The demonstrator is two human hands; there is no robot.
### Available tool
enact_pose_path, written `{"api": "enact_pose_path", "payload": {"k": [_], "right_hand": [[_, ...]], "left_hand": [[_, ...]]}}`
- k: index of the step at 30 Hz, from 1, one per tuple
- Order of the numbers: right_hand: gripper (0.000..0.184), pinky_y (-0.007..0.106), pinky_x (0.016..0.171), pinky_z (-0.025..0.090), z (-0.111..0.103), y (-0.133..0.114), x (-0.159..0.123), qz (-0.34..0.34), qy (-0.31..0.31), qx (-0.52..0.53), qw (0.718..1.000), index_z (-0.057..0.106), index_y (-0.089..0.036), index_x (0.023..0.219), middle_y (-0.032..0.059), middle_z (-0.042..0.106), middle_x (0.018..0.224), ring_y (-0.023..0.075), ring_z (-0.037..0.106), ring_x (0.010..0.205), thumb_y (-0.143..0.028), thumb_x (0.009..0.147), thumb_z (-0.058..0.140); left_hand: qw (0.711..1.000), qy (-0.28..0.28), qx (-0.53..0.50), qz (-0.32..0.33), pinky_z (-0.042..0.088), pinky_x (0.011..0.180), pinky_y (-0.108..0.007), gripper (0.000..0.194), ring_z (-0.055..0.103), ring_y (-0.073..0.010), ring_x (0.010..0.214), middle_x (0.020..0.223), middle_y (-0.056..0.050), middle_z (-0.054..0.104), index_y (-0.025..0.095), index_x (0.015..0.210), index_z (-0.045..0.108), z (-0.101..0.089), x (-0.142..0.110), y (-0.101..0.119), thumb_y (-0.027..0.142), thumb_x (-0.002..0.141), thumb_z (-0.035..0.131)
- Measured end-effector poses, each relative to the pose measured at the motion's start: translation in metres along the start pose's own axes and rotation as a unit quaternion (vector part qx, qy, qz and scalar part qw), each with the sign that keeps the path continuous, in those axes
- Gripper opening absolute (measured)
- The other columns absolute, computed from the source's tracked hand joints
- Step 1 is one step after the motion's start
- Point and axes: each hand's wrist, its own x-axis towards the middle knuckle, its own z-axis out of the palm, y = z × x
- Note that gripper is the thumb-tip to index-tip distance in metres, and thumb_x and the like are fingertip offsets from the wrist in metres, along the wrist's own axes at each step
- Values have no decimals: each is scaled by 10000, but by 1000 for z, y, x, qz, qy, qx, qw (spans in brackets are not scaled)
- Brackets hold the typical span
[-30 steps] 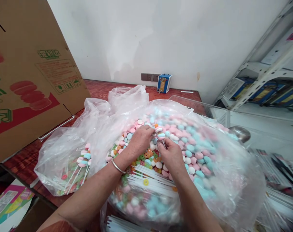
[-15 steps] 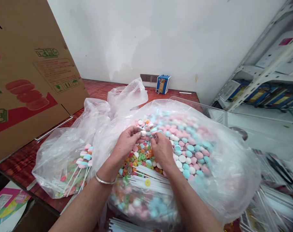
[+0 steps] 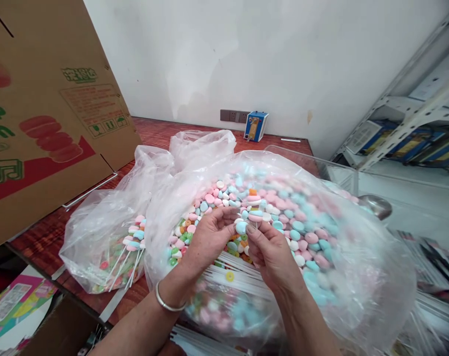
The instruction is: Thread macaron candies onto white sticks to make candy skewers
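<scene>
Both hands hover over a big clear plastic bag heaped with pink, blue and white round candies, small coloured ring candies and white sticks. My right hand pinches a thin stick that carries a stack of candies, orange on top, then pink, white and blue. My left hand, with a silver bangle on the wrist, pinches a light blue candy right beside the lower end of that stack. The fingertips of both hands nearly touch.
A smaller clear bag on the left holds finished candy sticks. A large printed cardboard box leans at left on the red wooden table. A blue device stands by the wall; metal shelving is at right, a metal bowl nearby.
Both hands have lifted slightly toward me from the candy heap. The stick now stands up with a taller stack on it, and my left hand has brought a blue candy to it.
</scene>
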Motion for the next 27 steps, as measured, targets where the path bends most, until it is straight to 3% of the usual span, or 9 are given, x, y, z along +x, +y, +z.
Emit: {"api": "enact_pose_path", "payload": {"k": [4, 8, 11, 14, 18, 22, 27], "right_hand": [[412, 172, 366, 153, -3, 6, 1, -44, 29, -39, 998, 674, -200, 1063, -114, 334, 541, 42, 204, 418, -461, 761, 773], [376, 206, 396, 304, -8, 11, -2, -94, 59, -126, 986, 690, -214, 1087, -69, 451, 548, 101, 402, 457, -485, 826, 701], [376, 251, 528, 461, -9, 14, -2, -137, 83, -179, 971, 687, -209, 1118, 9, 637, 711, 169, 593, 655, -488, 868, 650], [358, 295, 718, 527, -7, 15, 0, -177, 87, -187, 962, 680, -210, 1124, 58, 718, 967, 201, 652, 875, -469, 880, 639], [347, 271, 660, 506, -5, 13, 1, -172, 77, -210, 960, 691, -203, 1061, 27, 696, 823, 172, 622, 737, -495, 884, 631], [370, 234, 528, 419, -7, 7, -17, -146, 90, -266, 949, 697, -199, 1032, -11, 587, 661, 139, 512, 590, -523, 938, 544], [412, 221, 424, 272, -13, 3, -56, -32, -5, -288, 957, 690, -190, 980, -70, 361, 502, 110, 347, 457, -556, 958, 502]], "left_hand": [[1000, 0, -10, -13, 539, 929, -336, 305, 699, -203, 990, 1058, -69, 754, 177, 1020, 716, 5, -3, -1, 285, 749, 803], [1000, 13, -26, -10, 538, 934, -335, 272, 686, -198, 1009, 1078, -66, 741, 182, 1037, 712, 4, -5, -8, 239, 777, 771], [1000, 9, -28, 1, 539, 930, -322, 261, 673, -188, 1015, 1083, -59, 726, 192, 1068, 712, 4, -6, -11, 222, 810, 735], [1000, 3, -27, 7, 532, 933, -310, 350, 655, -184, 1040, 1105, -60, 704, 202, 1135, 688, 5, -7, -11, 212, 792, 759], [1000, -6, -13, 10, 529, 922, -298, 451, 651, -173, 1030, 1115, -59, 682, 213, 1192, 643, 5, -7, -12, 190, 764, 782], [999, 40, -17, 20, 521, 914, -289, 413, 649, -158, 999, 1065, -54, 680, 199, 1167, 635, 2, -3, -12, 185, 773, 757], [992, 107, -21, 58, 530, 881, -274, 432, 660, -156, 990, 1060, -59, 695, 185, 1142, 628, -5, 3, -8, 163, 730, 757]]}}
